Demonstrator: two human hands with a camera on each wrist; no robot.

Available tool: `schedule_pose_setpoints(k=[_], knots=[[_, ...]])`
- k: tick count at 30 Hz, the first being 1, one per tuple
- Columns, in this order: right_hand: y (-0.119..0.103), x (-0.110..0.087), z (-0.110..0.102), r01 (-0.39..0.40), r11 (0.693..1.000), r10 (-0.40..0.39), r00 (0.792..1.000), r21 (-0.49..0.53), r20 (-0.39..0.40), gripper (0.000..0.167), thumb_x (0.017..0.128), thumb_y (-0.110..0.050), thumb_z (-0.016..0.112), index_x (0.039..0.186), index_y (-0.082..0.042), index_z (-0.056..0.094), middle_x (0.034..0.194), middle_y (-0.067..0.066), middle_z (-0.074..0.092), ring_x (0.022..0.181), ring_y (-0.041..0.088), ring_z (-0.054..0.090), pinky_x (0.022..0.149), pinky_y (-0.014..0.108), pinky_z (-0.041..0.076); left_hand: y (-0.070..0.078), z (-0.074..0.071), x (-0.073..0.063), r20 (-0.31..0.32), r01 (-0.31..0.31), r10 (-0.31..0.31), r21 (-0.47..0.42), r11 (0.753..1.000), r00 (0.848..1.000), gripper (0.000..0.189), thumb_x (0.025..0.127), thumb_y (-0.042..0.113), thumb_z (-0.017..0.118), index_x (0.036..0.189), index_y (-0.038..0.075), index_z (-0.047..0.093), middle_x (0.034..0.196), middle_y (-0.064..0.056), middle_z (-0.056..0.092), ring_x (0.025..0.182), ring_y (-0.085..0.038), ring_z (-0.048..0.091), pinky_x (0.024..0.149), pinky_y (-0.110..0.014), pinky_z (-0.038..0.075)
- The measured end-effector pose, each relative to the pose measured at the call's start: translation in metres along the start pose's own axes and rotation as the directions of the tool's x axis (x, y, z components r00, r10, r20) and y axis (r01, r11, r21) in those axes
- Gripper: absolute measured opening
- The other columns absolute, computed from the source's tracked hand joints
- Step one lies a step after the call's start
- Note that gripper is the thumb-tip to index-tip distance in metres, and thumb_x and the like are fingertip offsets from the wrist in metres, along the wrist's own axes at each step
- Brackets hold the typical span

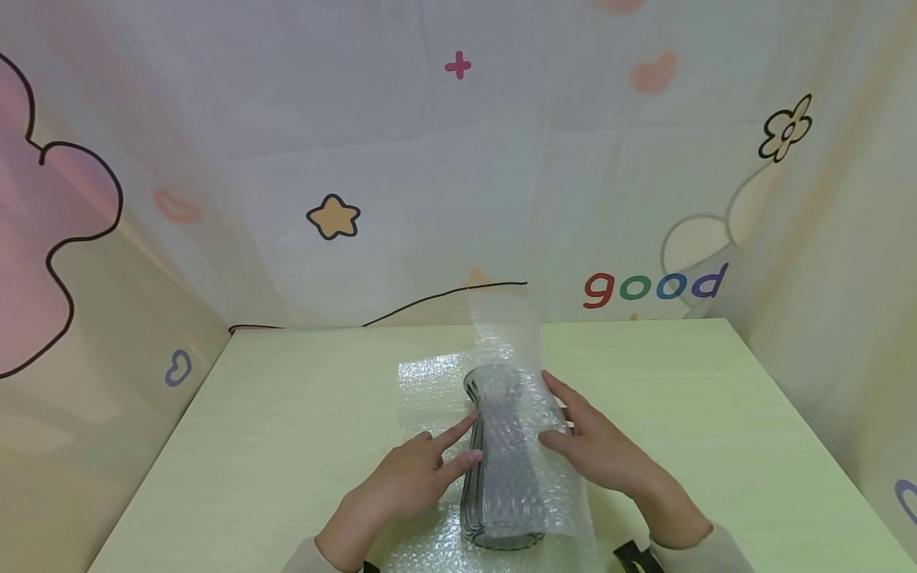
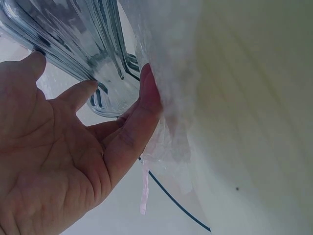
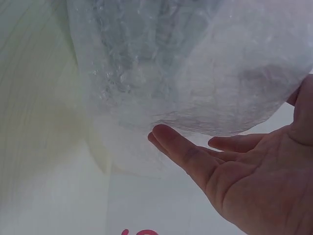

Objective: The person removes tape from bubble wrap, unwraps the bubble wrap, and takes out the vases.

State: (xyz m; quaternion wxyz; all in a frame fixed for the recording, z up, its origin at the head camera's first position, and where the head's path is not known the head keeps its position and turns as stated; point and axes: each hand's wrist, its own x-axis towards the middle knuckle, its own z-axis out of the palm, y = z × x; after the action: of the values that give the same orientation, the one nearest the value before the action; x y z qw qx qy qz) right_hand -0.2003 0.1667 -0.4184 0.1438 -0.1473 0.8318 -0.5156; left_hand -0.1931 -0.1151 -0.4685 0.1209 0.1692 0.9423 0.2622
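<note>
We see the vase (image 1: 475, 495) lying on bubble wrap (image 1: 433, 390) on the table (image 1: 286, 446), partly covered from three o'clock; left hand (image 1: 410, 476) at nine, right hand (image 1: 600, 444) at three, curtain (image 1: 401, 159) behind at twelve.

A patterned cloth (image 1: 401, 119) hangs behind the table (image 1: 716, 414).

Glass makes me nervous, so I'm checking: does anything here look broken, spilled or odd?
Nothing stands out. The glass vase lies on bubble wrap, partly covered by it, with no visible crack or spill, though the covered part looks blurred.
</note>
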Motion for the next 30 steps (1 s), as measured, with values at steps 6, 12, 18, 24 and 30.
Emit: schedule_pose_setpoints(k=[6, 12, 18, 24, 30], knots=[[0.003, -0.002, -0.003, -0.024, 1.0, 0.024, 1.0, 0.005, -0.002, 0.085, 0.1, -0.016, 0.063, 0.168, -0.013, 0.011, 0.167, 0.022, 0.027, 0.139, 0.045, 0.05, 0.095, 0.047, 0.058, -0.001, 0.001, 0.001, 0.003, -0.007, 0.007, 0.007, 1.0, 1.0, 0.067, 0.099, 0.078, 0.031, 0.16, 0.052, 0.024, 0.108, -0.014, 0.069, 0.103, -0.032, 0.071, 0.094, -0.056, 0.054], [0.008, -0.003, -0.007, -0.028, 1.0, 0.028, 1.0, -0.005, -0.002, 0.087, 0.101, -0.019, 0.064, 0.168, -0.015, 0.009, 0.17, 0.02, 0.023, 0.143, 0.046, 0.046, 0.096, 0.048, 0.057, -0.002, 0.001, 0.001, 0.006, -0.015, 0.015, 0.012, 1.0, 1.0, 0.068, 0.099, 0.079, 0.03, 0.161, 0.052, 0.023, 0.1, -0.009, 0.067, 0.094, -0.026, 0.069, 0.091, -0.054, 0.055], [0.012, -0.004, -0.01, -0.075, 0.997, 0.074, 0.997, -0.021, -0.006, 0.09, 0.101, -0.023, 0.065, 0.168, -0.018, 0.005, 0.172, 0.019, 0.014, 0.146, 0.049, 0.039, 0.099, 0.052, 0.056, -0.003, 0.0, 0.002, 0.028, -0.015, 0.015, -0.006, 1.0, 0.999, 0.067, 0.099, 0.078, 0.03, 0.161, 0.053, 0.021, 0.094, -0.004, 0.063, 0.086, -0.018, 0.064, 0.084, -0.048, 0.055], [0.014, -0.004, -0.013, -0.093, 0.996, 0.093, 0.996, -0.013, -0.005, 0.093, 0.101, -0.023, 0.066, 0.168, -0.018, 0.002, 0.172, 0.021, 0.012, 0.147, 0.051, 0.038, 0.101, 0.055, 0.054, -0.002, -0.001, 0.001, 0.042, -0.005, 0.006, -0.026, 1.0, 0.999, 0.066, 0.099, 0.077, 0.032, 0.16, 0.053, 0.021, 0.096, -0.003, 0.062, 0.082, -0.012, 0.061, 0.081, -0.046, 0.054], [0.017, -0.003, -0.016, -0.1, 0.995, 0.1, 0.995, -0.01, -0.004, 0.097, 0.1, -0.024, 0.067, 0.168, -0.02, -0.001, 0.172, 0.023, 0.01, 0.147, 0.052, 0.035, 0.102, 0.057, 0.053, -0.001, -0.002, 0.0, 0.039, -0.007, 0.008, -0.023, 1.0, 0.999, 0.067, 0.099, 0.077, 0.032, 0.161, 0.052, 0.021, 0.093, -0.003, 0.061, 0.081, -0.012, 0.061, 0.083, -0.048, 0.054]])
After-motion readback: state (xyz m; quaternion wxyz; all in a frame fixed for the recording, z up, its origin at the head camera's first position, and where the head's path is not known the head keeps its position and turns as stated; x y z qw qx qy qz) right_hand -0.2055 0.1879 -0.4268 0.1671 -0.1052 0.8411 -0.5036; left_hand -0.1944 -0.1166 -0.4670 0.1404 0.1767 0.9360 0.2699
